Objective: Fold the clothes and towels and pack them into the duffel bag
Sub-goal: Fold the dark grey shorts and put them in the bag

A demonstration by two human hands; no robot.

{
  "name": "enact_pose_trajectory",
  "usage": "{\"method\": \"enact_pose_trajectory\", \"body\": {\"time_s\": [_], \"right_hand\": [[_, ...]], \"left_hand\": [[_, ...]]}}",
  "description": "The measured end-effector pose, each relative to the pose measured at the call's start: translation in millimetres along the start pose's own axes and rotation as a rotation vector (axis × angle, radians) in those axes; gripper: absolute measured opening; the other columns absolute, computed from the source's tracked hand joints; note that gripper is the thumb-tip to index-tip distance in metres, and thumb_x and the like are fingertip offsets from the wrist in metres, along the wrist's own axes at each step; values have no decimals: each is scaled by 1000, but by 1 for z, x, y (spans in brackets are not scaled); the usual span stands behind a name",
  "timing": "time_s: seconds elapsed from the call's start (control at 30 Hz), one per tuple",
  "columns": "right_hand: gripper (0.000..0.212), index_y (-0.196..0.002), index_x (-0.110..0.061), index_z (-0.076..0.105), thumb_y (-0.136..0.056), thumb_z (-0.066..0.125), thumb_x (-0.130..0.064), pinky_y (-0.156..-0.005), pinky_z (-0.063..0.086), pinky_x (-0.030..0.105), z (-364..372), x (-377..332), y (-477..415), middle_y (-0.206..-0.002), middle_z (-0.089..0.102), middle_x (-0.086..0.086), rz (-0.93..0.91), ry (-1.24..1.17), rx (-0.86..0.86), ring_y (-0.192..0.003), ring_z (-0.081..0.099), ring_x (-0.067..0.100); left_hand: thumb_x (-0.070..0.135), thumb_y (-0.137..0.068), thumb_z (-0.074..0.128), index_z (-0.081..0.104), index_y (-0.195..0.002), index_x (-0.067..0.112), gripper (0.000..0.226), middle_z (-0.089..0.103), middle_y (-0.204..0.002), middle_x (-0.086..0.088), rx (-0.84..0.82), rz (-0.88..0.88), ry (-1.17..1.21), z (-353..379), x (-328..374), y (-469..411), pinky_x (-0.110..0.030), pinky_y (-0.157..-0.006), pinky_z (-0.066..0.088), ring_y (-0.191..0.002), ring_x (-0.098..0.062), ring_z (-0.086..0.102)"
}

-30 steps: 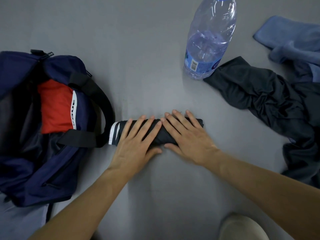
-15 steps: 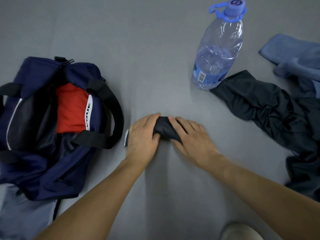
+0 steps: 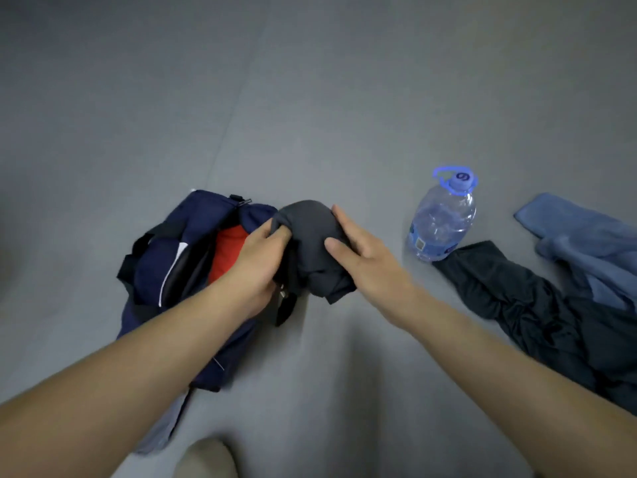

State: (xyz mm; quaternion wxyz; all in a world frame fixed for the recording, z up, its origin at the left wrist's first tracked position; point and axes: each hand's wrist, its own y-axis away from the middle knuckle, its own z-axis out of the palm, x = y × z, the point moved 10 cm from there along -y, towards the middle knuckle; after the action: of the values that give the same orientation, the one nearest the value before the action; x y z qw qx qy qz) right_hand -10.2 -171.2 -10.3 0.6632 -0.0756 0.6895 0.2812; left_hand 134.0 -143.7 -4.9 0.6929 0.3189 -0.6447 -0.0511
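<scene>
Hands meet on a rolled dark garment (image 3: 310,236), raised off the grey floor (image 3: 310,98). The left hand (image 3: 262,267) digs curled fingers into the bundle's left side, and the right hand (image 3: 365,257) clasps the other side between thumb and long fingers. A second ago the piece lay on the floor as a long, narrow roll under two flat palms. It has since been doubled into a short wad, lifted and carried left, and now hangs at the right edge of the open duffel bag (image 3: 155,270). Folding of this item looks finished and stowing it appears to be the step in hand.

The cloth is thin, matte and soft, domed on top, with a loose corner and a dark tail drooping below. The bag is navy fabric with black webbing straps and white piping, and it sags unzipped around a folded red garment (image 3: 229,257).

To the right stands a clear plastic water bottle (image 3: 441,222) with a blue cap and carry ring. Beyond it sprawl a crumpled dark garment (image 3: 517,305) and a blue towel (image 3: 579,236), touching each other and both still unfolded.
</scene>
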Motion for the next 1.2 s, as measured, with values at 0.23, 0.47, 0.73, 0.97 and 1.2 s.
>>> {"method": "enact_pose_trajectory", "body": {"time_s": [0.23,0.47,0.73,0.97,1.2], "right_hand": [[80,-153,-49,24,-86,67,-60,-114,40,39,37,-86,-14,-147,48,-24,-18,18,-277,-133,49,1],[63,-138,-42,48,-82,69,-62,-101,53,42,78,-38,-41,-126,66,-18,13,12,-184,-117,64,7],[53,-125,-48,47,-80,75,-55,-94,55,31,114,39,-73,-116,63,-20,12,175,71,-105,63,-3],[75,-141,-43,41,-76,75,-61,-100,53,33,167,65,-103,-129,56,-17,35,215,-135,-115,59,1],[50,-142,-41,49,-94,62,-45,-95,48,35,161,81,-103,-126,49,-6,-154,737,59,-114,52,17]], "left_hand": [[34,-109,33,60,-135,7,46,68,-129,-14,-282,-105,347,0,51,25,-43,-106,49,-120,-27,65],[31,-101,34,57,-136,0,52,65,-129,-21,-286,-126,580,-36,20,2,-50,-107,47,-121,-35,63],[44,-98,60,54,-141,23,48,67,-132,-3,-232,-105,323,-85,-60,-25,-44,-110,46,-123,-17,63],[31,-91,73,56,-136,16,50,71,-124,-7,-54,-33,284,-158,-73,-52,-43,-99,54,-115,-23,68],[45,-77,82,50,-128,22,65,63,-119,3,279,147,-448,-217,-65,-85,-41,-98,52,-109,-17,62]]}}
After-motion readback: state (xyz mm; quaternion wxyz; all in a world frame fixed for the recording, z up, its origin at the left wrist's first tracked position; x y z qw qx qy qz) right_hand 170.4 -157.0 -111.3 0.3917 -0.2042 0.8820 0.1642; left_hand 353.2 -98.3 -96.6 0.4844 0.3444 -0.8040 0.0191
